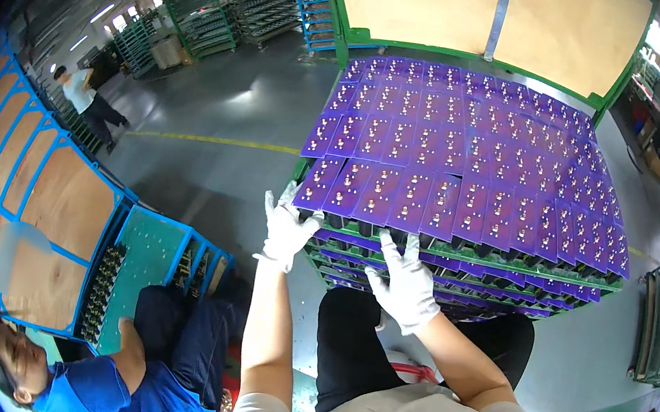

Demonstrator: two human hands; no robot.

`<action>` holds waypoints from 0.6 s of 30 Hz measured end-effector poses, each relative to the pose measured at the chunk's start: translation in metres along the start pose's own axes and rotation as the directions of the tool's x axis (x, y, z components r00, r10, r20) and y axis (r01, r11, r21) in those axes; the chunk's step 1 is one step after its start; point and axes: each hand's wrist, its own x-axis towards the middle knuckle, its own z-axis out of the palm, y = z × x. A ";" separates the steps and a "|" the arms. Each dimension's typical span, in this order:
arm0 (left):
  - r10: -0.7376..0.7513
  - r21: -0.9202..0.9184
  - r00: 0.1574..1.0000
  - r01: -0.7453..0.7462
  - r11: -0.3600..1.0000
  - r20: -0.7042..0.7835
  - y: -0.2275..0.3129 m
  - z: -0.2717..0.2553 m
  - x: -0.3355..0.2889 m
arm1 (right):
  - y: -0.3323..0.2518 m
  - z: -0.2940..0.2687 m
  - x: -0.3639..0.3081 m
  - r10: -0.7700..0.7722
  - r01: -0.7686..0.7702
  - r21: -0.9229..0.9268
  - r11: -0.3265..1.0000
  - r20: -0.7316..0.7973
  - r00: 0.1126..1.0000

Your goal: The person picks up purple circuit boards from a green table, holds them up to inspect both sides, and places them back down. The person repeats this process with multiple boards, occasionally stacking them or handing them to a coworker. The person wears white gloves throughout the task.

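Observation:
Rows of flat purple panels with small pale printed motifs lie overlapping on the top tier of a green metal rack in front of me. My left hand, in a white glove, is at the near left corner of the panels with its fingers spread. Its fingertips are beside the corner panel; whether they touch it I cannot tell. Farther right, my white-gloved right hand reaches up with fingers stretched out to the near edge of the front row. Those fingertips meet the edge of a panel. Neither hand holds anything visible.
Lower tiers of the rack carry more purple panels. A co-worker in a blue top sits at my left beside a blue-framed green bench. Another person stands farther off. A green-framed wooden board rises behind the rack.

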 end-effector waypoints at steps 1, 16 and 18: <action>-0.022 0.041 0.998 0.020 0.999 0.057 0.001 -0.001 0.005 | -0.003 0.001 0.004 -0.026 0.024 -0.032 0.999 -0.050 0.998; -0.030 -0.504 1.000 0.030 0.863 0.007 0.027 -0.007 0.017 | -0.024 0.022 0.038 0.056 0.023 0.184 0.983 -0.410 0.910; -0.191 -0.543 0.973 0.231 0.807 0.129 0.038 -0.013 0.014 | -0.024 0.017 0.039 -0.010 0.093 0.148 0.985 -0.483 0.876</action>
